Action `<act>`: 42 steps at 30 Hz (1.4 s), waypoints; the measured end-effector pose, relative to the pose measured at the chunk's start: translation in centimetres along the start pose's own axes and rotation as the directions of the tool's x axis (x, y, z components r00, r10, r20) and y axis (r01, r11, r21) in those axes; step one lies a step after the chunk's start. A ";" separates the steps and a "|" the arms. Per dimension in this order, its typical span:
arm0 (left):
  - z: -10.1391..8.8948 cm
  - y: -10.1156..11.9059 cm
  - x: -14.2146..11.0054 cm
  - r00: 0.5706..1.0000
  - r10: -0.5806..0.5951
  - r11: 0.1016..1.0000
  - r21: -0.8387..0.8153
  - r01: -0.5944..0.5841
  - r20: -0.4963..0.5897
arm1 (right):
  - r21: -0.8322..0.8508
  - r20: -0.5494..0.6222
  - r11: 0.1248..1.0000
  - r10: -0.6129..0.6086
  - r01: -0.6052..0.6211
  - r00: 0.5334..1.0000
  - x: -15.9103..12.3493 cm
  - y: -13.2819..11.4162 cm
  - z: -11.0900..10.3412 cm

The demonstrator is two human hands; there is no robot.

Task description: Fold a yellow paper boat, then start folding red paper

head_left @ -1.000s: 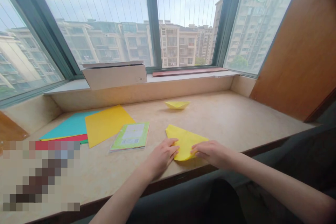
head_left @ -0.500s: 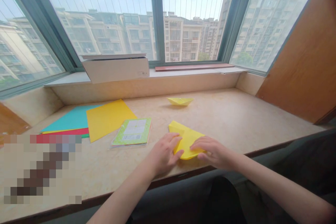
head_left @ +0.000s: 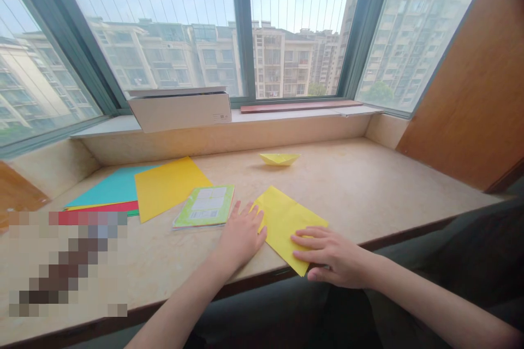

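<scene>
Paper (head_left: 286, 221) lies tilted at the front edge of the tabletop (head_left: 388, 191)

The paper is bright yellow, four-cornered and flat, its near corner reaching the tabletop's dark front edge. The left hand (head_left: 243, 234) rests at its left side, fingers spread, gripping nothing; the forefinger and thumb meet the paper's edge. The right hand (head_left: 331, 256) is also unclenched: its fingers lie apart on top of the paper's right part, and the thumb sits just beside the near corner.

Beyond the paper, well apart from both hands, stands a folded yellow paper boat (head_left: 279, 159). Just past the left hand's fingertips is a green-bordered packet (head_left: 208, 206) bearing a white label. Farther left, a golden-yellow sheet (head_left: 170, 185) overlaps a turquoise sheet (head_left: 110, 188), with a red sheet (head_left: 110, 206) showing below that. On the windowsill, a white box (head_left: 182, 112) is next to a reddish-brown strip (head_left: 301, 106).
</scene>
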State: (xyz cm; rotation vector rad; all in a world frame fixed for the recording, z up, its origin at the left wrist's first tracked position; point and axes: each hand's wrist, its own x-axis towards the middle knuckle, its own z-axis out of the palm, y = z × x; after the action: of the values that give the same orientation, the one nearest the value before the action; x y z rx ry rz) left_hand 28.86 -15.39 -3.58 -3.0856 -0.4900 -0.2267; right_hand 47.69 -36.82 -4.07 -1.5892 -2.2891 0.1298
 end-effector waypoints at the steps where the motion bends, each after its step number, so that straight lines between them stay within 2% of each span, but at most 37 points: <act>1: 0.0 -0.2 0.0 1.000 0.003 1.000 -0.001 -0.003 0.026 | 0.000 0.003 1.000 0.004 -0.004 1.000 0.0 -0.1 -0.1; 9: 0.0 -0.6 0.2 0.997 0.020 0.993 -0.113 -0.011 0.076 | -0.121 -0.112 0.992 0.024 -0.038 0.993 -1.4 -0.7 1.3; 14: 0.1 -1.0 0.2 0.997 0.008 0.982 -0.190 0.007 0.083 | -0.206 -0.210 0.978 0.000 -0.044 0.978 -1.4 0.5 0.3; 19: -0.1 -2.1 0.4 0.989 0.111 0.954 -0.290 -0.079 0.097 | -0.183 -0.363 0.981 -0.009 -0.062 0.932 1.3 1.7 -1.5; 23: 0.0 -2.7 0.5 0.985 0.144 0.935 -0.339 -0.106 0.090 | -0.193 -0.450 0.978 -0.016 -0.080 0.893 4.2 1.8 -1.9; 27: 0.5 -3.0 0.4 0.986 0.162 0.924 -0.356 -0.136 0.042 | -0.186 -0.488 0.977 -0.003 -0.101 0.873 5.6 1.8 -1.7; 32: 0.8 -3.0 0.2 0.988 0.152 0.916 -0.378 -0.137 0.009 | -0.163 -0.520 0.980 0.015 -0.117 0.854 5.3 2.5 -1.3; 39: 0.3 -2.4 -0.2 0.995 0.100 0.930 -0.355 -0.092 0.006 | -0.168 -0.471 0.986 -0.080 0.000 0.878 3.1 2.2 -1.0; 42: 0.2 -2.2 -0.4 0.995 0.093 0.942 -0.321 -0.096 -0.025 | -0.217 -0.475 0.976 -0.092 -0.015 0.875 1.4 2.3 -0.5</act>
State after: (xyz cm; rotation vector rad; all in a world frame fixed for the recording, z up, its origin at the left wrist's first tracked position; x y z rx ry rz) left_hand 27.86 -13.36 -3.82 -3.4127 -0.3310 -0.3531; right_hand 49.43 -34.74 -3.91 -1.4626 -1.9815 -0.4914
